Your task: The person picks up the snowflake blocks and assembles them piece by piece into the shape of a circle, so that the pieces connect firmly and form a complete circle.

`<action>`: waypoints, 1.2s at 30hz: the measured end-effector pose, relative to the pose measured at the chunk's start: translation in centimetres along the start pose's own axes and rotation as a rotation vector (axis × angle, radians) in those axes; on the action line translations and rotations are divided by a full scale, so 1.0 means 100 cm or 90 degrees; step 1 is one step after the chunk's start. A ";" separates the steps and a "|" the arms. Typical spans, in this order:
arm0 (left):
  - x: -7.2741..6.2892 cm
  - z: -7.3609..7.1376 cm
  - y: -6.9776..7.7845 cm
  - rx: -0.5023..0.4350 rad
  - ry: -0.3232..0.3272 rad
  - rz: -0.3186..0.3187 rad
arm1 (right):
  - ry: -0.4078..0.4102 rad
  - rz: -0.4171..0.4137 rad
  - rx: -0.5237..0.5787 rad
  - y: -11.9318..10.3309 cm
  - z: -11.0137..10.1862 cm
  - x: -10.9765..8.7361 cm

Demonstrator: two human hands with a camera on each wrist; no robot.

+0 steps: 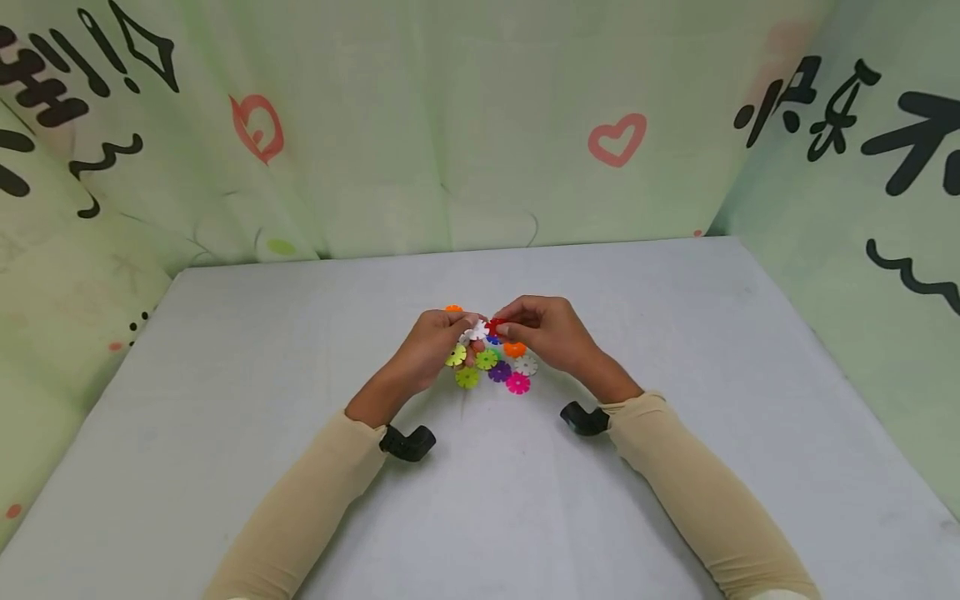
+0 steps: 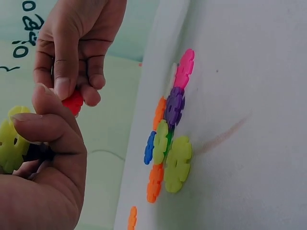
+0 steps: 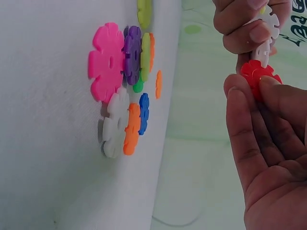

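My right hand (image 1: 553,333) pinches a red notched flower-shaped disc (image 3: 256,75) between thumb and fingers. Opposite it, my left hand (image 1: 429,348) holds several linked flower discs, among them a white one (image 3: 268,24) and a yellow-green one (image 2: 10,143). In the right wrist view the red disc meets the edge of a white piece (image 3: 261,52); whether their slots are engaged cannot be told. Curled fingers hide part of the linked pieces. Both hands are raised over the loose discs on the table.
Loose flower discs lie close together under the hands: pink (image 1: 518,382), purple (image 1: 499,372), yellow-green (image 1: 467,377), white (image 1: 527,365), orange (image 1: 514,350) and others. They rest on a white-covered table (image 1: 300,350). A pale green printed curtain (image 1: 450,125) stands behind and at the sides.
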State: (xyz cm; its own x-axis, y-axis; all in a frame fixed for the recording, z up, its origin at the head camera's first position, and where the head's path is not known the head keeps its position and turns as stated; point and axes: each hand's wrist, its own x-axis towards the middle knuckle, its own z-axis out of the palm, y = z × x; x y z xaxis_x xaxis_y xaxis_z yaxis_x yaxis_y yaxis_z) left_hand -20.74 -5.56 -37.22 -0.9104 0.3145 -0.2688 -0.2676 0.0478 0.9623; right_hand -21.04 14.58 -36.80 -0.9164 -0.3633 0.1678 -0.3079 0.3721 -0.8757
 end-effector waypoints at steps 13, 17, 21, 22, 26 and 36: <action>0.000 0.001 0.002 -0.019 0.019 0.008 | 0.002 -0.078 -0.025 -0.003 0.005 0.003; -0.003 0.002 0.001 -0.017 0.037 0.028 | -0.008 -0.047 -0.028 -0.005 0.003 0.003; -0.006 0.000 0.001 -0.055 0.041 0.034 | -0.029 -0.003 -0.072 -0.003 0.000 0.002; -0.006 -0.001 0.002 -0.068 0.042 0.031 | -0.035 0.008 -0.087 -0.003 -0.001 0.001; -0.006 -0.005 0.002 -0.113 0.044 0.011 | -0.052 0.081 -0.162 0.003 -0.004 0.000; -0.005 -0.003 0.001 -0.125 0.059 -0.013 | -0.133 0.194 -0.265 0.024 -0.003 0.005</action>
State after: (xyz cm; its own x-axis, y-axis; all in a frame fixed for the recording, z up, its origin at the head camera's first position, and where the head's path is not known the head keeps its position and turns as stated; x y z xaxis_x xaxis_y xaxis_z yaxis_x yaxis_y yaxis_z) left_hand -20.36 -6.02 -37.01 -0.9268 0.2267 -0.2994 -0.3343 -0.1347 0.9328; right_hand -22.30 15.55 -38.71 -0.9228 -0.3319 -0.1956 -0.1502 0.7776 -0.6106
